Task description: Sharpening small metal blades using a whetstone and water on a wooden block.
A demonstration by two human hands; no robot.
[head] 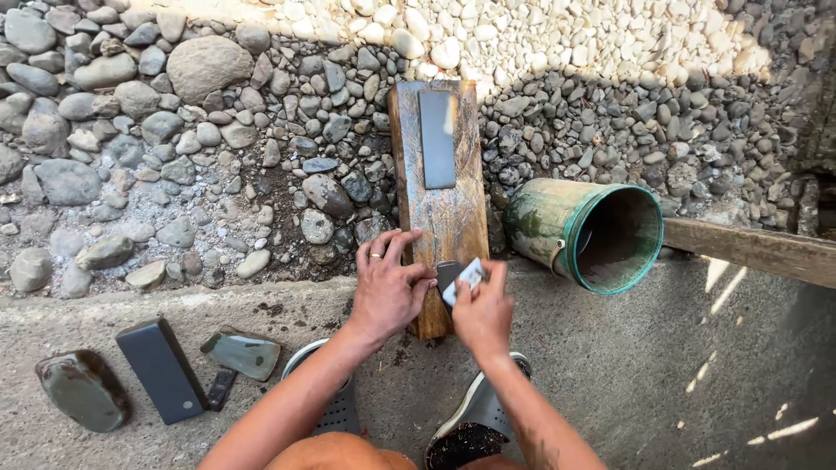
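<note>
Right grip (482, 305) pinched on a small pale blade (463, 280) at the near end of the wooden plank (453, 213); left grip (389, 283) pressed flat, fingers spread, at its 9 o'clock. We judge the blade thin, stiff, light, sharp: pinch the flats, not the edge.

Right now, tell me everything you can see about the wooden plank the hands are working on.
The wooden plank is a narrow, weathered brown board with streaky grain. It runs from the concrete ledge out over the pebbles. A long dark grey sharpening stone lies flat along its far end. At its near end the left hand presses on it, and the right hand holds a small pale piece over a small dark stone.
</note>
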